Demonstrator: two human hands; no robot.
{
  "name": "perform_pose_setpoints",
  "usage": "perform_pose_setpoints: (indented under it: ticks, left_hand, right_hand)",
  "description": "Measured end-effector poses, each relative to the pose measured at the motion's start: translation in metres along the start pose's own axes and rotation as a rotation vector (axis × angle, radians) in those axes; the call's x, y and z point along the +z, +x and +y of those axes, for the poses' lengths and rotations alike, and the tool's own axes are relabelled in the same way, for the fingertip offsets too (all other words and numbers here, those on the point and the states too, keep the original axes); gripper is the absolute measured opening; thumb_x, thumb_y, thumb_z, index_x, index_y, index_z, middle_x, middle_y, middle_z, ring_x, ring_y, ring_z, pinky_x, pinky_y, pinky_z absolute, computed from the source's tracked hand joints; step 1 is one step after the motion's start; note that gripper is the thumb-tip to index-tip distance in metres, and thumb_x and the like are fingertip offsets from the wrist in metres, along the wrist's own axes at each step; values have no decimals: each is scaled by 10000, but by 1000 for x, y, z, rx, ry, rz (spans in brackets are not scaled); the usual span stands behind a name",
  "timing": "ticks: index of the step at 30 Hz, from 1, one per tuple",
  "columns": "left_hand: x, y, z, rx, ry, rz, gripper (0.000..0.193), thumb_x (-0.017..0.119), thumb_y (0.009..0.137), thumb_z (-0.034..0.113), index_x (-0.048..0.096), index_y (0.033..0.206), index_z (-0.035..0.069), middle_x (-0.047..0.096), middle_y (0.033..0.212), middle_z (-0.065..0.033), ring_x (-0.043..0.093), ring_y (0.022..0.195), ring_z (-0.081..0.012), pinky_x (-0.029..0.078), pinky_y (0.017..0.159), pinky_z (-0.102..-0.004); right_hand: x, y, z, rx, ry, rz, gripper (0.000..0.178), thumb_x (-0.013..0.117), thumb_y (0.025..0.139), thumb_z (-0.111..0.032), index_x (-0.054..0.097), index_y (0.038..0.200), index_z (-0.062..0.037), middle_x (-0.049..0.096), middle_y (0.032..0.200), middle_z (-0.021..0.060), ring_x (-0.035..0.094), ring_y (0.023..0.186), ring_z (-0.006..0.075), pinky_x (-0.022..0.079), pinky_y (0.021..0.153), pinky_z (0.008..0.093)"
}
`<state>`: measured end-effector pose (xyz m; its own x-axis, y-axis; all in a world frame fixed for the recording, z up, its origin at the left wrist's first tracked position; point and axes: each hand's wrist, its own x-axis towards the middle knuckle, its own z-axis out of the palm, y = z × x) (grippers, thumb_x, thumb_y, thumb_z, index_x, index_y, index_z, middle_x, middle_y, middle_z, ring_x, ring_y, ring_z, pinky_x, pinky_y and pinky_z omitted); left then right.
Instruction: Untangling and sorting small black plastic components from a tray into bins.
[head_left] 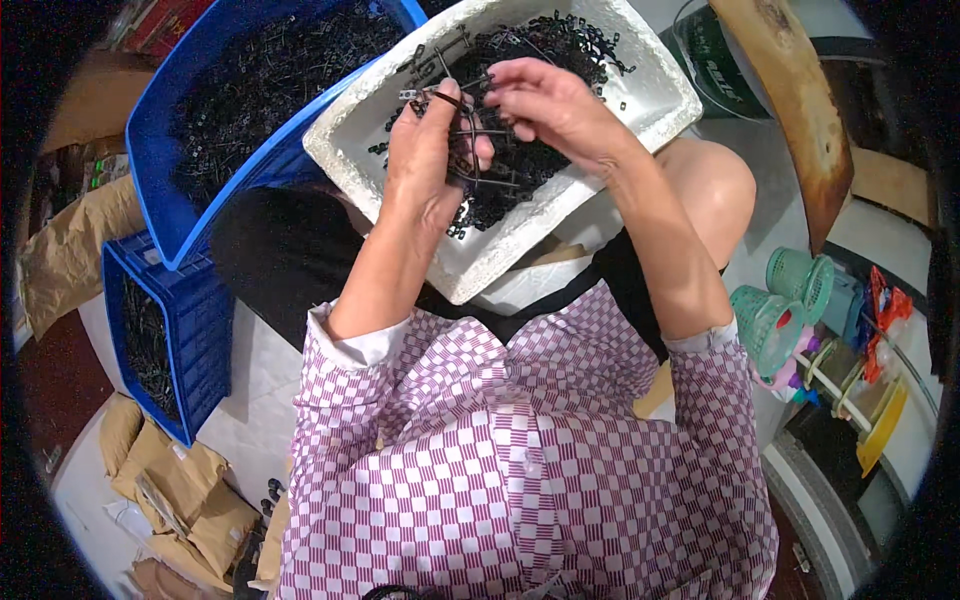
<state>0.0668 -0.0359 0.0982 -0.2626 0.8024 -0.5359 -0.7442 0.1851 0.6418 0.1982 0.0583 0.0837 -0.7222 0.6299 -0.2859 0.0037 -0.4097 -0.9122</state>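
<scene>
My left hand (422, 150) is closed around a branched black plastic sprue (490, 182), its thin bars sticking out past the fingers on both sides. My right hand (560, 108) meets it from the right, fingers bent and tips pinched at the sprue's upper bar. Whatever small piece lies between those fingertips is hidden. Both hands are above a white foam box (345, 165) resting tilted at my lap. Inside the box lies a heap of small black plastic parts (570, 45), some scattered along its walls.
A large blue bin (150, 190) of black parts stands at the upper left, with a smaller blue crate (205, 330) below. Brown paper sacks (190, 480) lie lower left. On the right are a dark green bucket (715, 65), a wooden board (800, 110) and green baskets (765, 325).
</scene>
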Motion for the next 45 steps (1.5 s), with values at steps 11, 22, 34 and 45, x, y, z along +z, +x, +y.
perform_pose_setpoints:
  ticks: [11, 22, 34, 45]
  left_hand:
    - [6, 3, -2, -56, -91, -53, 195, 519, 879, 251, 490, 883, 59, 564, 666, -53, 520, 448, -132, 432, 376, -244]
    - [17, -6, 7, 213, 94, -50, 200, 538, 870, 242, 441, 848, 69, 529, 625, -40, 511, 435, -125, 424, 383, -230]
    - [17, 5, -6, 518, 392, -78, 203, 523, 882, 238, 444, 847, 55, 522, 619, -16, 484, 439, -76, 394, 391, -196]
    - [-1, 21, 2, 69, -185, 91, 155, 467, 904, 210, 447, 897, 57, 553, 685, -67, 505, 455, -125, 422, 381, -228]
  right_hand:
    - [9, 2, -2, -54, 65, -111, 150, 568, 840, -117, 525, 975, -68, 557, 876, -25, 538, 787, 54, 449, 681, 191]
    - [1, 12, 8, -157, -995, 337, 217, 500, 873, -275, 551, 821, -70, 534, 706, -21, 465, 593, 45, 392, 520, 198]
    - [3, -2, -4, 65, -230, -128, 189, 482, 875, -211, 555, 829, -43, 537, 739, 24, 478, 600, 89, 373, 493, 203]
    - [15, -4, 1, -7, 182, -42, 165, 542, 840, -119, 555, 983, -38, 567, 826, -6, 500, 673, 36, 383, 551, 167]
